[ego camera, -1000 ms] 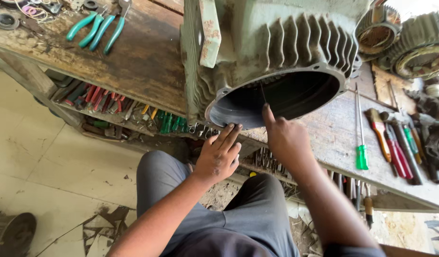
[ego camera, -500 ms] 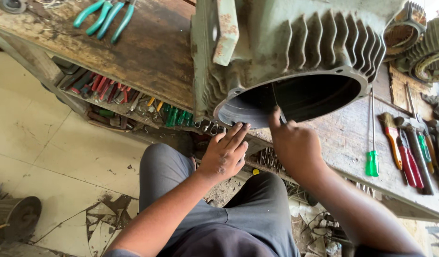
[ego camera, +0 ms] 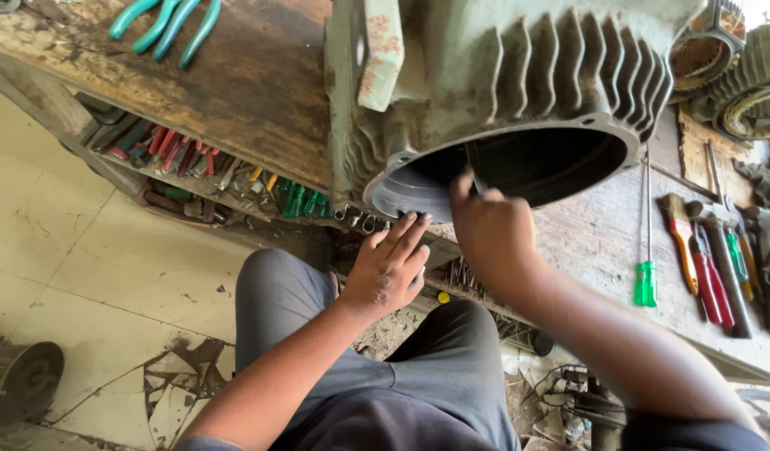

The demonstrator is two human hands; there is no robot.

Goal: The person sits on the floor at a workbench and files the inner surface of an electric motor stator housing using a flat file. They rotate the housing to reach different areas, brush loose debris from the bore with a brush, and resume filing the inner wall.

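Big green motor shell (ego camera: 502, 92) lies on its side on the wood table (ego camera: 234, 92), open round end facing the person. R hand (ego camera: 489, 234) is up at the rim w/ wrist bent, grip pinched tight on a thin dark tool (ego camera: 475, 167) that pokes up into the hole. L hand (ego camera: 391, 266) rests flat just under the rim at the table edge, fingers straight & spread, holding nothing; green screwdriver (ego camera: 645, 280) lies off to the right.
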